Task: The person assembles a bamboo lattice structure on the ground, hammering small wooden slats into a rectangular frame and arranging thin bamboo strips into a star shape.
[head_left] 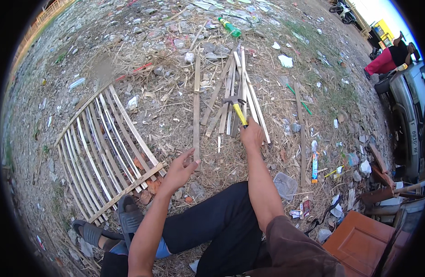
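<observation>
My right hand [252, 135] is wrapped round the lower grip of a claw hammer [238, 111] with a yellow-and-black handle. The dark hammer head lies over a loose pile of thin wooden strips [249, 92], fanned out on the ground ahead of me. Left of that pile, my left hand [179, 171] has its fingers apart beside the near end of a long wooden strip [196, 122]; nothing shows in its grasp. Farther left lies a slatted wooden panel [93, 143], with many narrow slats fixed across two end bars.
Dry straw, stones and litter cover the ground. A green bottle [230, 27] lies ahead, a clear plastic tub [285, 186] by my right forearm. At right are a brown wooden panel [360, 240], a parked vehicle [408, 101] and a bending person [390, 60]. My sandalled feet [129, 216] sit near the slatted panel.
</observation>
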The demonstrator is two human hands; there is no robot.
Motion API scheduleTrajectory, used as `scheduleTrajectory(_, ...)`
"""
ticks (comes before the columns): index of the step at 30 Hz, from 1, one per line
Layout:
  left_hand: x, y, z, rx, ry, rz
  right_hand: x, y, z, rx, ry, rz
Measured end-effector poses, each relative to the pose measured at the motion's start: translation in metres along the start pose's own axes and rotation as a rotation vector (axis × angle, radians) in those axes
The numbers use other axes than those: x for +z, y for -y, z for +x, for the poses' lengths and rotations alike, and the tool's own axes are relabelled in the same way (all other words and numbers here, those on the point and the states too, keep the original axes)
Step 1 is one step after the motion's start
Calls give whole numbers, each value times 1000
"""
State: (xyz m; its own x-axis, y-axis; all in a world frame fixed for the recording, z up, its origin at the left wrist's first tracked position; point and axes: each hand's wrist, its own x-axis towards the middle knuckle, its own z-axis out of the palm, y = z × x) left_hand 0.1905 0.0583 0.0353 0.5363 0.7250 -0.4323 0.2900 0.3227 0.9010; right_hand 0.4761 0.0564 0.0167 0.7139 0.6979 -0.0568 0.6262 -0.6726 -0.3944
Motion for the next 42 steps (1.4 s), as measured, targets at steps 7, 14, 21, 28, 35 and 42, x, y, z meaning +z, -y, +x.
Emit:
scheduleTrajectory(7,-110,-20,-78,87,-139,268,-10,-4,-10,-85,-83,227)
scheduleTrajectory(14,-201,-16,-166,30,-496,204,-40,34,-65,54,263,1204)
scheduleTrajectory(21,-150,-13,-169,50,-311,205,-36,67,-126,-3,278,1331)
scheduleTrajectory(28,-77,-18,-129,174,-132,-21,-16,103,-211,-104,523,1258)
scheduleTrajectory(35,-46,6,-120,280,-331,-108,-1,110,-230,-68,745,1311)
scheduleTrajectory(42,-36,22,-109,190,-391,-153,13,100,-221,-111,747,1265)
